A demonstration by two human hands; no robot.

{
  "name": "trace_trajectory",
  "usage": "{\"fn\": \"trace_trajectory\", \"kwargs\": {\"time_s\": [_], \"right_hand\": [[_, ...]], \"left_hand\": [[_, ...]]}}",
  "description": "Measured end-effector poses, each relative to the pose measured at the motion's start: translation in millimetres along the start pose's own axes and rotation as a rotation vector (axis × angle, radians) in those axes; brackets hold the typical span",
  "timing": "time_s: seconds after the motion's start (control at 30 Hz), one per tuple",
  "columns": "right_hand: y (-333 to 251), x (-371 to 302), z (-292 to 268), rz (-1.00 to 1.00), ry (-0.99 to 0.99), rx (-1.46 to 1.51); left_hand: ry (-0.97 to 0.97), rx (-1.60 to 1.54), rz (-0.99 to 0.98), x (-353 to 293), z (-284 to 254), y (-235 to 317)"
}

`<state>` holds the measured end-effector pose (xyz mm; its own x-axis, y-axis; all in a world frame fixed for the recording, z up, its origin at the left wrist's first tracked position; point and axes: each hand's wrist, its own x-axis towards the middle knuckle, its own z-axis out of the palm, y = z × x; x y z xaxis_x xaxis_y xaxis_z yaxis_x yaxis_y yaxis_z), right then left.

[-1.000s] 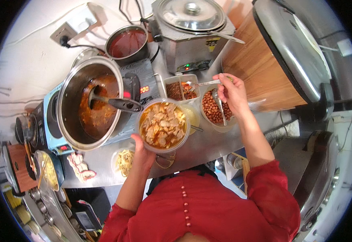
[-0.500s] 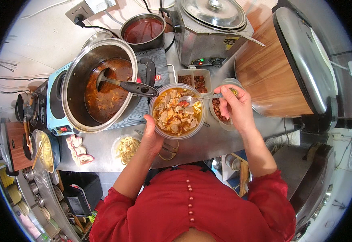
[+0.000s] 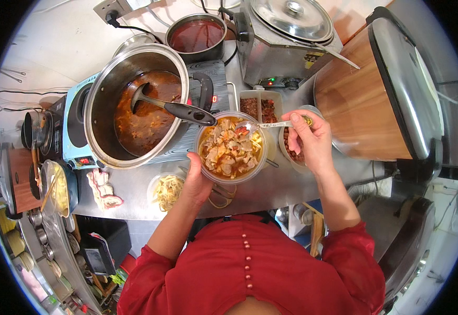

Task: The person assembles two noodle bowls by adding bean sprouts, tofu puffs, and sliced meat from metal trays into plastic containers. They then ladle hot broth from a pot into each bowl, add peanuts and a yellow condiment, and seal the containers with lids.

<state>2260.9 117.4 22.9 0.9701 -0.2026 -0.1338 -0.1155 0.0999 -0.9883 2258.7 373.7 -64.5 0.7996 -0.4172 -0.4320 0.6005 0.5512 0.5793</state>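
My left hand (image 3: 197, 181) is wrapped round the lower left side of a clear plastic bowl (image 3: 232, 181), its thumb along the wall. Inside lie sliced meat (image 3: 228, 152) and reddish broth. Between the thumb and fingers of my right hand (image 3: 309, 137) is the handle of a metal spoon (image 3: 276, 124). Its tip carries something red over the bowl's far right part. Left of the bowl, a big steel pot (image 3: 93, 94) of red-brown soup stands on the stove, with a black-handled ladle (image 3: 187, 111) resting across its rim.
Behind my right hand are a two-part tub of red seasonings (image 3: 260, 95) and a container of peanuts (image 3: 292, 157). A tub of pale strips (image 3: 167, 192), scissors (image 3: 221, 198) and a cloth (image 3: 103, 190) lie along the front. A wood-patterned bucket (image 3: 363, 100) stands right, a pan of red liquid (image 3: 196, 52) behind.
The spoon's handle has tipped flatter over the bowl, still in my right hand. My left hand keeps its hold on the bowl. The whole view has shifted slightly.
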Motion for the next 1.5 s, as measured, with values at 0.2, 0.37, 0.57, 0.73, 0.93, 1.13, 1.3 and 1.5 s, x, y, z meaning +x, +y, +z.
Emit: {"fn": "trace_trajectory", "kwargs": {"time_s": [0.2,0.37,0.57,0.73,0.93,1.13,1.3,1.5], "right_hand": [[1,1,3,-0.018,-0.059,-0.066],[5,2,4,-0.029,-0.054,-0.082],[5,2,7,0.039,-0.037,-0.029],[4,-1,9,-0.026,-0.046,-0.082],[11,7,-3,0.101,0.008,0.207],[19,28,-35,-0.093,0.248,-0.06],[40,40,-32,-0.537,0.088,-0.681],[83,68,0,-0.525,-0.001,-0.739]], "left_hand": [[0.013,-0.008,-0.003,1,-4,0],[0.018,-0.005,0.005,0,-5,1],[0.023,-0.019,-0.019,-1,-10,2],[0.02,-0.007,-0.01,-3,-8,2],[0.016,0.004,-0.009,-8,-7,4],[0.017,0.005,0.009,-13,-21,1],[0.021,0.008,0.033,-20,-34,3],[0.028,0.045,0.103,-30,-44,3]]}}
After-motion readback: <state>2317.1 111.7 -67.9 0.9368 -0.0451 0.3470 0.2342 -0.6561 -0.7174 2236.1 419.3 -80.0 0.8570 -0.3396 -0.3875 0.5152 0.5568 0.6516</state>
